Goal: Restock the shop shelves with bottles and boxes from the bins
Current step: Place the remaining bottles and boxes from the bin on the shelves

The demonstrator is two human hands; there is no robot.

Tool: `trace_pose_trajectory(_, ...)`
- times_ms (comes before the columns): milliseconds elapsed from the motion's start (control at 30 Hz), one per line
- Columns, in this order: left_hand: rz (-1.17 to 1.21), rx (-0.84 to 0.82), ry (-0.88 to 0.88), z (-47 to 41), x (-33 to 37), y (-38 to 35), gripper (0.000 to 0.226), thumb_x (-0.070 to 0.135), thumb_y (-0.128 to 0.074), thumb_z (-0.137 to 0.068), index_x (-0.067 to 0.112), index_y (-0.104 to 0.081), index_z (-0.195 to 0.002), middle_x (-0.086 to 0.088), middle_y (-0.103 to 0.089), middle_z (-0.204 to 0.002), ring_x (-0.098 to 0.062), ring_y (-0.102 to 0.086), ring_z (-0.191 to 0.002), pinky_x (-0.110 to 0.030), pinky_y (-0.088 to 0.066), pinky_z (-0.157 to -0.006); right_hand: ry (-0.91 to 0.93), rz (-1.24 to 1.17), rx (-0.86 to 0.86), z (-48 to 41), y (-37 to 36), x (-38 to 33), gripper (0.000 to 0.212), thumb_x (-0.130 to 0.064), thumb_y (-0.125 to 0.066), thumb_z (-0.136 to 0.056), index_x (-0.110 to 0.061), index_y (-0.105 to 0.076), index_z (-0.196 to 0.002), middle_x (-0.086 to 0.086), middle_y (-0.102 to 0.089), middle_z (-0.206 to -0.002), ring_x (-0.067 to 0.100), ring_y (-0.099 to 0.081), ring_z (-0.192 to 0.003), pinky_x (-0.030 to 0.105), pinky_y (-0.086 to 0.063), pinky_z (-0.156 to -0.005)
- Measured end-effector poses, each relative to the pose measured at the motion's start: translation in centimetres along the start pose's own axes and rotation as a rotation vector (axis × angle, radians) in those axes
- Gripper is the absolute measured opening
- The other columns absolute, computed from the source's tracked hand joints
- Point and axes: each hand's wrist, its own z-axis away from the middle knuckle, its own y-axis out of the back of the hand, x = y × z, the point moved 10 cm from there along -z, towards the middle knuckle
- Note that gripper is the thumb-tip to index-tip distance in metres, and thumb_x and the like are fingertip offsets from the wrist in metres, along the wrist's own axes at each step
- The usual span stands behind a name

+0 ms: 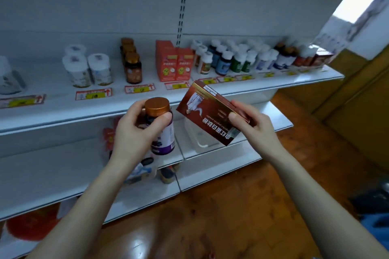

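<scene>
Maroon box tilts in right hand; left hand grips bottle.

Head camera looks down, close, at white shelves

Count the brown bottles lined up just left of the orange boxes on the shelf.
3, in single file running front to back: front bottle, middle bottle and back bottle. Only the caps of the rear two show, so more may be hidden behind them.
</scene>
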Motion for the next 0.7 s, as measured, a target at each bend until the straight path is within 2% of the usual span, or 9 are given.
trace_pose_trajectory(67,0.006,-0.052,-0.023,-1.0,1.2,-3.3,0.026,0.035,-0.072,-0.067,0.039,-0.059,-0.089,0.017,-0.065,-0.089,0.009,-0.058,-0.078,-0.004,-0.043,-0.066,0.002,0.030,0.072,-0.2,3.7,0.3,0.038,-0.036,-0.064,-0.082,-0.020,-0.061,-0.117,0.000,-0.063,-0.114,0.003,-0.059,-0.104,0.021,-0.049,-0.086)
trace_pose_trajectory(167,0.021,-0.116,-0.052,-2.3,2.6,-8.8,0.024,0.030,-0.072,-0.069,0.036,-0.061,-0.090,0.013,-0.064,-0.093,0.009,-0.058,-0.078,-0.004,-0.043,-0.066,0.002,0.029,0.157,-0.4,9.3,1.1,0.033,-0.026,-0.064,-0.085,-0.016,-0.062,-0.116,0.000,-0.063,-0.111,0.011,-0.059,-0.105,0.035,-0.050,-0.092)
trace_pose_trajectory(233,0.038,-0.145,-0.062,-2.9,3.3,-12.8,0.024,0.032,-0.069,-0.067,0.034,-0.061,-0.090,0.014,-0.064,-0.092,0.008,-0.058,-0.076,-0.005,-0.044,-0.066,0.009,0.027,0.203,-0.7,13.0,1.9,0.028,-0.019,-0.060,-0.087,-0.016,-0.062,-0.115,-0.001,-0.063,-0.110,0.009,-0.060,-0.101,0.033,-0.053,-0.088)
trace_pose_trajectory(300,0.062,-0.174,-0.067,-3.3,3.8,-17.0,0.024,0.026,-0.074,-0.070,0.032,-0.060,-0.089,0.014,-0.064,-0.089,0.009,-0.057,-0.073,-0.005,-0.044,-0.064,-0.002,0.008,0.260,-1.0,16.9,3.0,0.023,-0.017,-0.060,-0.087,-0.022,-0.060,-0.110,0.000,-0.062,-0.108,0.008,-0.061,-0.095,0.026,-0.056,-0.078)
trace_pose_trajectory(400,0.071,-0.212,-0.098,-3.6,5.0,-23.5,0.027,0.020,-0.076,-0.072,0.033,-0.058,-0.088,0.018,-0.066,-0.081,0.013,-0.057,-0.072,-0.004,-0.044,-0.063,-0.119,-0.193,0.333,-1.9,22.6,5.8,0.026,-0.016,-0.059,-0.088,-0.018,-0.052,-0.112,0.001,-0.061,-0.102,0.010,-0.066,-0.083,0.022,-0.057,-0.063)
trace_pose_trajectory(500,0.112,-0.235,-0.096,-4.0,6.0,-29.9,0.026,0.024,-0.077,-0.071,0.030,-0.058,-0.088,0.013,-0.064,-0.085,0.012,-0.058,-0.072,-0.004,-0.045,-0.063,-0.213,-0.325,0.341,-3.5,27.5,8.3,0.028,-0.015,-0.057,-0.089,-0.010,-0.052,-0.116,0.009,-0.064,-0.102,0.020,-0.067,-0.088,0.031,-0.058,-0.071)
trace_pose_trajectory(600,0.146,-0.256,-0.075,-4.4,6.5,-35.5,0.040,0.047,-0.069,-0.054,0.028,-0.058,-0.087,0.012,-0.062,-0.085,0.008,-0.056,-0.069,-0.006,-0.044,-0.062,-0.210,-0.400,0.372,-5.0,31.6,10.1,0.031,-0.015,-0.058,-0.087,-0.003,-0.056,-0.116,0.009,-0.069,-0.095,0.019,-0.067,-0.083,0.033,-0.053,-0.079)
trace_pose_trajectory(700,0.177,-0.278,-0.035,-5.0,6.4,-40.3,0.030,0.040,-0.069,-0.056,0.028,-0.058,-0.081,0.009,-0.062,-0.080,0.006,-0.055,-0.064,-0.010,-0.045,-0.061,-0.208,-0.434,0.377,-6.0,34.8,11.9,0.022,-0.014,-0.061,-0.086,-0.007,-0.061,-0.107,0.007,-0.072,-0.095,0.018,-0.067,-0.085,0.033,-0.054,-0.083)
